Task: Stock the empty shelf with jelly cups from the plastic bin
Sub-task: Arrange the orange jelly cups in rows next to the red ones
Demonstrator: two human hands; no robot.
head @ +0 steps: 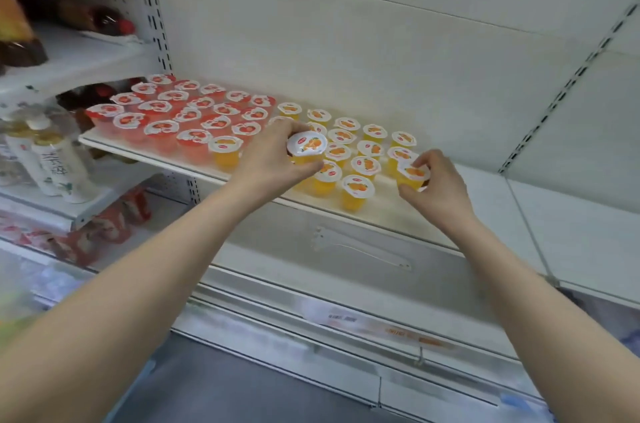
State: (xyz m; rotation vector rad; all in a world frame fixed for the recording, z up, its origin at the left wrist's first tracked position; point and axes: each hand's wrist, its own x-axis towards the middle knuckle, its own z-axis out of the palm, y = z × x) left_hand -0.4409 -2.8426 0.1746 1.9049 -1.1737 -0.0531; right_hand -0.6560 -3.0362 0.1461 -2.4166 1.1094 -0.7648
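1. The left cup (307,145), orange with a white lid, is held tilted above the middle of the shelf (377,214), its lid turned toward the camera.
2. The right cup (412,175), also orange, is upright at the right end of the orange block, near the front edge. I cannot tell whether its base touches the shelf.
3. The left hand (273,159) grips the left cup, with fingers over the top rim and the thumb curled under it.
4. The right hand (438,188) pinches the right cup by its rim with its fingertips, approaching from the front right.
5. The orange cups (341,136) stand upright in close rows from the back edge to the front edge. They lie between the two hands and partly behind the left hand, which hides some.
6. One lone cup (225,148), orange, stands at the front edge just left of the left hand, beside the red rows.
7. The red cups (188,114) fill the left end back to the left rear corner.
8. Pale bottles (52,159) stand on the neighbouring shelf to the left, with red packets (114,218) below them.
9. A blurred price strip (398,330) runs along the ledge underneath.
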